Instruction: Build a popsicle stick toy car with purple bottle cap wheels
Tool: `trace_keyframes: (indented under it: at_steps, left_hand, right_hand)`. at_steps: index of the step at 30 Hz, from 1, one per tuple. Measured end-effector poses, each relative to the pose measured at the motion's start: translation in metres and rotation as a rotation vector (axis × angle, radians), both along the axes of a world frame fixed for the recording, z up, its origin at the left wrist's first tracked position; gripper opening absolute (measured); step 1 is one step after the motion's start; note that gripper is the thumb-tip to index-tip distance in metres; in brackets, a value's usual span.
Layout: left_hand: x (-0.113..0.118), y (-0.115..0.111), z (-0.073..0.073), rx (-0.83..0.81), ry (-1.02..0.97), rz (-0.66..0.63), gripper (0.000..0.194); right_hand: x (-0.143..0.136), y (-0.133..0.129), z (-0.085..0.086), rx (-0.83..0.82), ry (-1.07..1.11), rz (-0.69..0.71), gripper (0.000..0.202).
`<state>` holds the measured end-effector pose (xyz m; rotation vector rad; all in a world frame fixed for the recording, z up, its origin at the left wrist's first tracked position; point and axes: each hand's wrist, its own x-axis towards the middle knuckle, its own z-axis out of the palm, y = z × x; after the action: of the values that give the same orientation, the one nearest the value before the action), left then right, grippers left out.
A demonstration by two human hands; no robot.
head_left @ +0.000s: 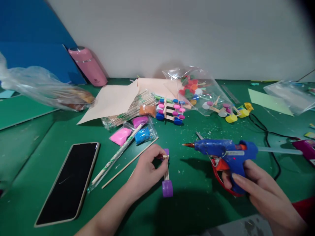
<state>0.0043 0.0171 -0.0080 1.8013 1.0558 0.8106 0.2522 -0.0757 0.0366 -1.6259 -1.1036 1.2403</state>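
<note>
Both at once: steady apparently bundled sticks (166, 175) pinched in left grip (149, 165) and aim blue glue gun (214, 146) held in right grip (258, 184) clear of fingers (158, 151).

Dim light; soft shadow below glue gun (233, 163); glare on clear bag (208, 87) (top-right corner dark).

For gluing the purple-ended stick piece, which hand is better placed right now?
Probably the right hand: it grips the blue glue gun, its nozzle pointing toward the left hand's side. The left hand is occupied, pinching the purple-ended stick piece.
</note>
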Motion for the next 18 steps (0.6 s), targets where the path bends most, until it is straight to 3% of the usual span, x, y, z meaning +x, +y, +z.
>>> trace_keyframes:
  at_steps: [7,12,18]
  left_hand:
    - [0.000,0.000,-0.001,0.018,-0.014,-0.007,0.008]
    - [0.000,0.000,-0.002,-0.001,-0.038,-0.020,0.008]
    - [0.000,0.000,-0.004,-0.026,-0.053,-0.020,0.008]
  right_hand:
    - [-0.013,-0.012,-0.006,0.048,-0.395,0.207,0.025]
    - [-0.024,-0.020,-0.010,0.056,-0.534,0.173,0.025]
    - [-0.022,-0.029,-0.037,0.197,-0.585,0.137,0.021]
